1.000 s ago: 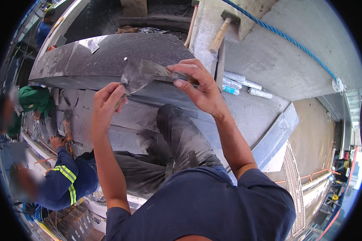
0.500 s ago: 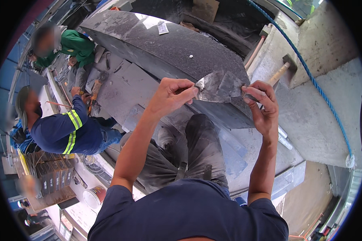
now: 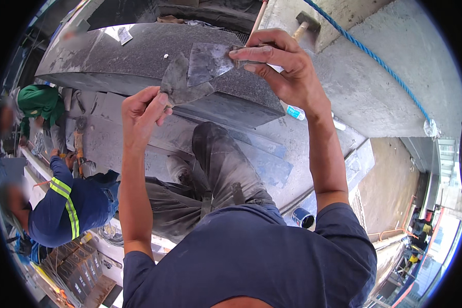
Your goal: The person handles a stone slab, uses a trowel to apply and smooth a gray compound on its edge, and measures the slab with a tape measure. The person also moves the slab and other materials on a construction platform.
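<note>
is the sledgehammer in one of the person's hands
No, the sledgehammer lies on the concrete ledge, while the left hand and right hand each hold a thin metal scraper blade.

Handle of upper scraper blade (image 3: 209,62) hidden inside right hand (image 3: 282,64). Lower blade's (image 3: 178,84) grip covered by left hand (image 3: 141,110) fingers. Sledgehammer (image 3: 304,24) handle passes behind right hand. Coworker faces left of granite slab (image 3: 138,51) blurred.

Bright daylight, heavy fisheye bending.
Straight edges curved near the black rim; faces at left were blurred; the centre stayed sharp, shadows soft.
</note>
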The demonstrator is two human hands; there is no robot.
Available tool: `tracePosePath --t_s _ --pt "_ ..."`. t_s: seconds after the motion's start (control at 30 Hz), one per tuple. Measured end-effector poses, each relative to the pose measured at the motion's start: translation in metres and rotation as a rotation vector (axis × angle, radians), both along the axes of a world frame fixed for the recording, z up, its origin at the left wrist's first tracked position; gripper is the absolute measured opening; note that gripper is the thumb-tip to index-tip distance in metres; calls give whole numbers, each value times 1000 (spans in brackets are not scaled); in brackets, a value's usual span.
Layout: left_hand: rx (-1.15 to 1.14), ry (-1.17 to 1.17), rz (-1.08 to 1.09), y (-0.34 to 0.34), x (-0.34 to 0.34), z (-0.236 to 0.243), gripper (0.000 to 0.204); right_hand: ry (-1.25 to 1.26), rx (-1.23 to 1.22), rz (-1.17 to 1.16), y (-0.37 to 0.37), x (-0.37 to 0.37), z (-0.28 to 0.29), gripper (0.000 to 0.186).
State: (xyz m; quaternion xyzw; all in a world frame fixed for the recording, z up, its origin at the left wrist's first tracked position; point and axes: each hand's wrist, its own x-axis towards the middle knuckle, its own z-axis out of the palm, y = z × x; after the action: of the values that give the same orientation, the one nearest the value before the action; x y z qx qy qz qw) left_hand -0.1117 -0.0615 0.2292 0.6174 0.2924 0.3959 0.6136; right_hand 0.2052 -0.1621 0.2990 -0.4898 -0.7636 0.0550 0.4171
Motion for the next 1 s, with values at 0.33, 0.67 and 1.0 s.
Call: tracePosePath --t_s 0.33,0.67,1.0 --pt "39 -188 10 -2 -4 1 20 -307 173 -186 2 24 6 37" --pt "129 19 208 27 3 3 20 837 -196 -358 -16 -62 -47 42" --pt "217 140 122 15 14 2 20 1111 -443 -183 1 -124 -53 39"
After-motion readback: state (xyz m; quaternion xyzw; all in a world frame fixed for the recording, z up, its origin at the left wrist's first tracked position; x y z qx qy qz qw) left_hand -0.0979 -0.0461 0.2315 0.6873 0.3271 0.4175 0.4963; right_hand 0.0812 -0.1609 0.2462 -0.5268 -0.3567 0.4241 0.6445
